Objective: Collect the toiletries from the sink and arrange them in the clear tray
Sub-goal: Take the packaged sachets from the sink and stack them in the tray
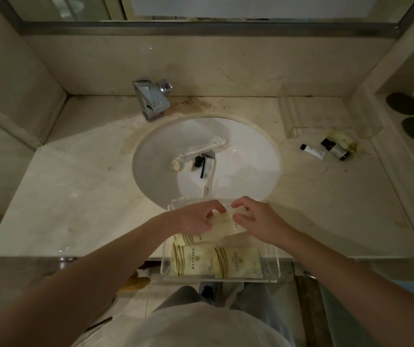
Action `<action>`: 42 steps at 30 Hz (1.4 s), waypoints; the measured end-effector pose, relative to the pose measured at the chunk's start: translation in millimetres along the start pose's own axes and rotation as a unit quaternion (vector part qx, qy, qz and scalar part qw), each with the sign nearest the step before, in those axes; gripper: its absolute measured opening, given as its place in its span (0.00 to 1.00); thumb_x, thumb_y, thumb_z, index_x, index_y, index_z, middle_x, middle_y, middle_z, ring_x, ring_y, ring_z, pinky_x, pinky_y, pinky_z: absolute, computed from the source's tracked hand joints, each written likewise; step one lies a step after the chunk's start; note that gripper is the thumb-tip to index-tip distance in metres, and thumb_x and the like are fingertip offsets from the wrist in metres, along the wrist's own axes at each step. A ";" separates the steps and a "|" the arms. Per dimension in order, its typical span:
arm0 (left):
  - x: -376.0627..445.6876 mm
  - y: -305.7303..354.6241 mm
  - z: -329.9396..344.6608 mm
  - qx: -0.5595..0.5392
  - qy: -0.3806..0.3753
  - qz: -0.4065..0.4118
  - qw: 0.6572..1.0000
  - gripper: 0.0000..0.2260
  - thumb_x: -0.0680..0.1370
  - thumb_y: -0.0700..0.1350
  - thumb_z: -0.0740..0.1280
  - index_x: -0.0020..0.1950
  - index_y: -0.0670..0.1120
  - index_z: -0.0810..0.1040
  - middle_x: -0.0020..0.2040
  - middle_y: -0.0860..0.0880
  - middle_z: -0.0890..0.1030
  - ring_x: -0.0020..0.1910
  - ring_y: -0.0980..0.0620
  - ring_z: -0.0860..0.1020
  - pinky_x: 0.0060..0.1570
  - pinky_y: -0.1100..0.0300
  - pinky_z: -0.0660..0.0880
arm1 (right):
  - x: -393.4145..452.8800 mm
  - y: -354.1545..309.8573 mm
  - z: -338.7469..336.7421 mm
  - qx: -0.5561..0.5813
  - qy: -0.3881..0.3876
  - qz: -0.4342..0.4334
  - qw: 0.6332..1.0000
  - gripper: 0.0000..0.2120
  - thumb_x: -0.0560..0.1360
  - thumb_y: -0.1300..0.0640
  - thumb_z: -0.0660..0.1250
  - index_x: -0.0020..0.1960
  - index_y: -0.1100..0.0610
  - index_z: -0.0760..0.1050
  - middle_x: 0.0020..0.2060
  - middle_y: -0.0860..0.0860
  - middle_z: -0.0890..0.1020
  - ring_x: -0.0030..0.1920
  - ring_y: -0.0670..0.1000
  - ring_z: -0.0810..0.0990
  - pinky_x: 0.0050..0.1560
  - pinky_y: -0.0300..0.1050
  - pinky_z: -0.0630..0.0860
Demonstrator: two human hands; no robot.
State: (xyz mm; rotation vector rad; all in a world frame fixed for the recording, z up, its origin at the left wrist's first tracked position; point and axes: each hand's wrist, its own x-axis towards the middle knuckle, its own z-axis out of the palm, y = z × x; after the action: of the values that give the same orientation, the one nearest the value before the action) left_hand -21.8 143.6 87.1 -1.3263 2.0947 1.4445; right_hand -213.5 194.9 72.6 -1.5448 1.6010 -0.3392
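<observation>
A clear tray sits at the counter's near edge, partly over the white sink. Two cream toiletry packets lie side by side in its front part. Over the tray's far part, my left hand and my right hand pinch another cream packet between them. In the sink bowl lie a white wrapped toothbrush, a small round cream item, and a black-capped item in a clear wrapper near the drain.
A chrome faucet stands behind the sink on the left. At the right of the counter are a second clear tray, a small white tube, a dark bottle and two dark round coasters.
</observation>
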 end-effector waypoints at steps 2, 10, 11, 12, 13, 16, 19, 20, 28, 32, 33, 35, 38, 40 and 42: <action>1.5 -0.4 10.2 0.006 0.028 0.020 0.999 0.21 0.78 0.35 0.59 0.67 0.54 0.69 0.58 0.47 0.76 0.50 0.48 0.78 0.48 0.54 0.78 | -2.9 0.9 5.0 0.012 -0.039 0.018 0.999 0.22 0.77 0.52 0.65 0.69 0.48 0.64 0.55 0.48 0.73 0.49 0.51 0.80 0.50 0.51 0.79; 8.1 -1.9 28.3 0.041 0.084 0.071 0.993 0.24 0.74 0.31 0.58 0.65 0.52 0.75 0.57 0.47 0.75 0.57 0.48 0.75 0.56 0.57 0.73 | -5.2 0.3 22.0 -0.059 -0.080 -0.021 0.995 0.19 0.73 0.56 0.65 0.62 0.53 0.66 0.55 0.51 0.75 0.50 0.50 0.76 0.48 0.46 0.75; 7.4 -3.4 28.1 0.048 0.087 0.075 0.992 0.24 0.74 0.32 0.59 0.66 0.52 0.75 0.56 0.48 0.74 0.57 0.48 0.75 0.56 0.58 0.72 | -6.1 3.1 19.9 -0.086 -0.083 -0.028 0.992 0.18 0.73 0.55 0.65 0.62 0.52 0.66 0.55 0.51 0.76 0.51 0.51 0.76 0.50 0.50 0.76; 6.0 -4.2 28.4 0.058 0.090 0.081 0.991 0.24 0.74 0.33 0.61 0.66 0.52 0.74 0.56 0.49 0.72 0.57 0.49 0.75 0.56 0.60 0.71 | -6.8 6.1 17.8 -0.112 -0.083 -0.033 0.990 0.18 0.73 0.54 0.65 0.61 0.52 0.67 0.54 0.52 0.76 0.51 0.52 0.77 0.51 0.52 0.76; 4.4 -4.9 28.8 0.073 0.097 0.088 0.989 0.23 0.74 0.35 0.63 0.66 0.53 0.73 0.57 0.50 0.71 0.57 0.50 0.74 0.57 0.60 0.70 | -7.3 8.4 16.0 -0.141 -0.079 -0.035 0.986 0.17 0.74 0.53 0.64 0.61 0.51 0.67 0.54 0.52 0.77 0.51 0.53 0.77 0.50 0.53 0.76; 0.4 -9.5 28.3 0.177 0.144 0.107 0.968 0.22 0.71 0.45 0.70 0.65 0.52 0.71 0.60 0.50 0.70 0.60 0.49 0.71 0.59 0.55 0.71 | -8.7 10.9 12.4 -0.258 -0.062 -0.046 0.963 0.16 0.76 0.50 0.62 0.63 0.52 0.68 0.54 0.53 0.77 0.51 0.55 0.77 0.48 0.50 0.75; -3.1 -16.0 25.4 0.304 0.120 0.106 0.939 0.27 0.68 0.55 0.74 0.63 0.51 0.69 0.59 0.49 0.69 0.57 0.49 0.71 0.57 0.53 0.73 | -10.3 12.0 10.7 -0.347 -0.053 -0.083 0.933 0.22 0.75 0.45 0.64 0.65 0.51 0.67 0.55 0.52 0.74 0.50 0.55 0.77 0.43 0.47 0.73; -4.6 -17.9 24.9 0.333 0.104 0.104 0.931 0.27 0.68 0.55 0.74 0.63 0.50 0.69 0.58 0.49 0.69 0.56 0.49 0.71 0.56 0.52 0.74 | -10.6 12.6 10.0 -0.362 -0.055 -0.090 0.926 0.24 0.74 0.44 0.65 0.66 0.52 0.67 0.55 0.52 0.72 0.49 0.55 0.77 0.41 0.46 0.71; -11.3 -31.5 21.8 0.343 0.114 0.114 0.925 0.16 0.72 0.47 0.68 0.59 0.49 0.72 0.54 0.49 0.75 0.52 0.49 0.75 0.49 0.56 0.77 | -13.5 14.8 11.6 -0.406 -0.049 -0.149 0.900 0.22 0.72 0.46 0.68 0.63 0.53 0.68 0.57 0.52 0.68 0.49 0.53 0.74 0.42 0.46 0.72; -14.5 -38.2 14.2 0.348 0.118 0.099 0.925 0.14 0.73 0.47 0.68 0.58 0.48 0.74 0.53 0.49 0.75 0.52 0.50 0.75 0.51 0.55 0.78 | -11.9 16.4 16.6 -0.434 -0.038 -0.172 0.884 0.21 0.73 0.43 0.64 0.62 0.52 0.69 0.55 0.51 0.71 0.50 0.52 0.74 0.43 0.47 0.73; -15.2 -39.9 13.3 0.344 0.116 0.093 0.927 0.13 0.74 0.47 0.68 0.57 0.48 0.75 0.53 0.49 0.75 0.52 0.50 0.75 0.52 0.55 0.78 | -11.4 17.8 17.6 -0.435 -0.034 -0.178 0.882 0.21 0.73 0.43 0.64 0.61 0.53 0.71 0.54 0.51 0.72 0.50 0.52 0.74 0.43 0.48 0.74; -15.4 -41.5 13.0 0.341 0.108 0.082 0.930 0.10 0.74 0.48 0.68 0.54 0.47 0.76 0.52 0.49 0.74 0.51 0.50 0.74 0.52 0.56 0.77 | -10.8 20.4 20.0 -0.444 -0.028 -0.195 0.874 0.19 0.69 0.44 0.69 0.55 0.53 0.75 0.48 0.51 0.76 0.44 0.52 0.76 0.36 0.47 0.75; -13.3 -39.7 11.7 0.353 0.093 0.081 0.928 0.10 0.74 0.47 0.68 0.52 0.45 0.78 0.52 0.49 0.74 0.50 0.50 0.74 0.52 0.55 0.77 | -10.5 24.6 27.8 -0.443 -0.011 -0.221 0.869 0.16 0.63 0.50 0.75 0.47 0.54 0.77 0.39 0.50 0.77 0.33 0.49 0.76 0.24 0.43 0.73; -11.9 -39.0 9.4 0.364 0.090 0.081 0.924 0.10 0.74 0.48 0.69 0.53 0.46 0.78 0.51 0.49 0.73 0.48 0.51 0.74 0.50 0.55 0.78 | -10.0 27.8 34.7 -0.437 -0.003 -0.249 0.865 0.15 0.62 0.58 0.74 0.47 0.55 0.76 0.38 0.51 0.77 0.31 0.49 0.75 0.22 0.43 0.72; -10.0 -40.1 7.2 0.367 0.080 0.075 0.924 0.10 0.73 0.48 0.69 0.51 0.46 0.79 0.50 0.50 0.73 0.46 0.51 0.75 0.48 0.57 0.78 | -9.6 30.3 40.3 -0.436 -0.005 -0.267 0.860 0.16 0.60 0.63 0.73 0.47 0.56 0.76 0.38 0.51 0.76 0.32 0.50 0.74 0.23 0.42 0.72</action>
State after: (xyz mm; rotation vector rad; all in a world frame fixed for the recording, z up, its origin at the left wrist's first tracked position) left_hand 13.7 151.7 66.4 -1.0043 2.5075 0.4718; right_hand -206.3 224.0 31.0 -2.6891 1.3370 0.1517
